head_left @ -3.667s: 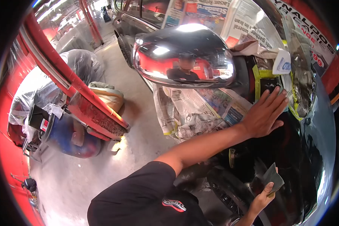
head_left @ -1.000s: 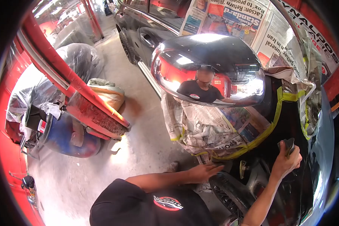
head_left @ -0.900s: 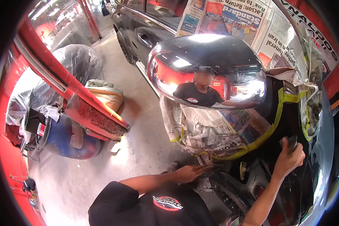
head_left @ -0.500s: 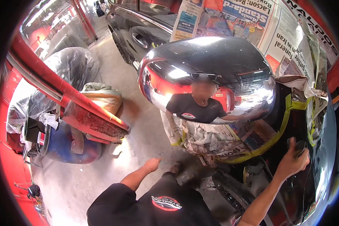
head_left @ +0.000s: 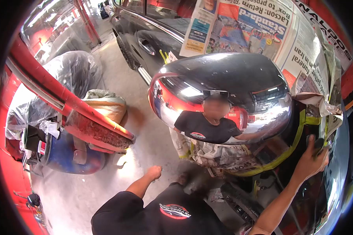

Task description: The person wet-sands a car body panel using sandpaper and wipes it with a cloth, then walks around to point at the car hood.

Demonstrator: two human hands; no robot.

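My right hand (head_left: 313,164) keeps a narrow grip on the dark pad (head_left: 320,144), near the yellow tape (head_left: 301,126); I judge it light, bendable and best pinched flat between thumb and fingers, while whether my curled left hand (head_left: 154,172) holds anything I cannot tell.

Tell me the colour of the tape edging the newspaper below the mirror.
The tape is yellow; the head view shows it best.
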